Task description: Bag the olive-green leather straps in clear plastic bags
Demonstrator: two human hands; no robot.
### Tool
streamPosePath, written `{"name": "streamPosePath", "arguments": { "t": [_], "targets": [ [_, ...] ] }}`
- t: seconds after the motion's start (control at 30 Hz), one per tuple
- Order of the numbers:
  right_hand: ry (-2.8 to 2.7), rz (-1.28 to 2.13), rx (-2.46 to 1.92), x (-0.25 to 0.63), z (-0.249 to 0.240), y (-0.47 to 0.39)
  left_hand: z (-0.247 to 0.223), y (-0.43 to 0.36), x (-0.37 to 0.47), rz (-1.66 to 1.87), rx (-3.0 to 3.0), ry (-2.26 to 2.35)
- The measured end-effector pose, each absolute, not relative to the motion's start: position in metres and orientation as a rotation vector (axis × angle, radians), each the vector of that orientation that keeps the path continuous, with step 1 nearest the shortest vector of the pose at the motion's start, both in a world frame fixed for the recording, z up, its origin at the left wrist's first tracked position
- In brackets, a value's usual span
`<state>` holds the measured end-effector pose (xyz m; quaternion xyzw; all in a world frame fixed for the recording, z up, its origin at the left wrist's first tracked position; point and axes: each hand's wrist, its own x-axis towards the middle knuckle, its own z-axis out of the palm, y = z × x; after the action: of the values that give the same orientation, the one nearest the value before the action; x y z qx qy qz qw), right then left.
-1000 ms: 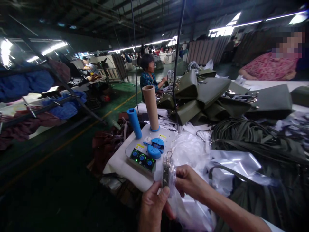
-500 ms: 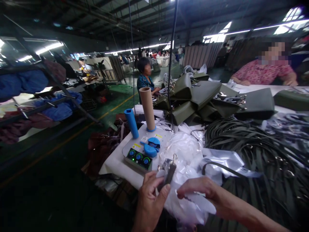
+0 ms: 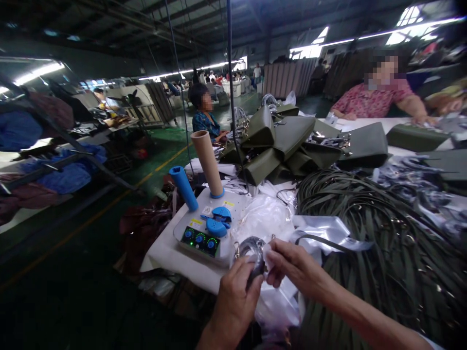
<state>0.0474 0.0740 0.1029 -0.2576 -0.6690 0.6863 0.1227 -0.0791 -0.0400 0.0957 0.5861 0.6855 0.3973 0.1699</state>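
A dark coiled strap (image 3: 257,245) with metal snap hooks stands up in my left hand (image 3: 235,294), whose fingers and thumb close around its lower part. Close by on the right, my right hand (image 3: 294,265) pinches a small white piece (image 3: 267,256) against the strap's side, at one of the hooks. Whether the piece is paper or soft foam I cannot tell. My right fingers partly hide that hook. Just beyond both hands lies a heap of clear plastic bags (image 3: 264,216).
A machine with green-lit dials (image 3: 200,238), a cardboard tube (image 3: 207,163) and a blue post (image 3: 184,187) stands left. Loose olive straps (image 3: 361,228) cover the right side, olive handbags (image 3: 294,136) pile up behind. One co-worker (image 3: 375,99) sits across, another (image 3: 204,119) further left.
My right hand has moved in to the strap with a white piece, from open-fingered beside it. The coil in my left hand has turned to show its round side. The view has shifted right.
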Motion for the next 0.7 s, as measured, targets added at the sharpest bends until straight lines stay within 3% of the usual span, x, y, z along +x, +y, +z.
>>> {"name": "streamPosePath", "arguments": {
  "t": [0.2, 0.43, 0.7],
  "targets": [
    [-1.902, 2.118, -0.915, 0.046, 0.118, 0.077, 0.093, -0.033, -0.086, 0.977, 1.965, 2.032],
    [-2.163, 1.830, -1.170, 0.037, 0.123, 0.085, 0.088, -0.027, -0.082, 0.843, 2.245, 2.062],
    [-2.061, 1.826, -1.138, 0.034, 0.117, 0.082, 0.085, -0.031, -0.082, 0.607, 2.523, 2.144]
  ]
}}
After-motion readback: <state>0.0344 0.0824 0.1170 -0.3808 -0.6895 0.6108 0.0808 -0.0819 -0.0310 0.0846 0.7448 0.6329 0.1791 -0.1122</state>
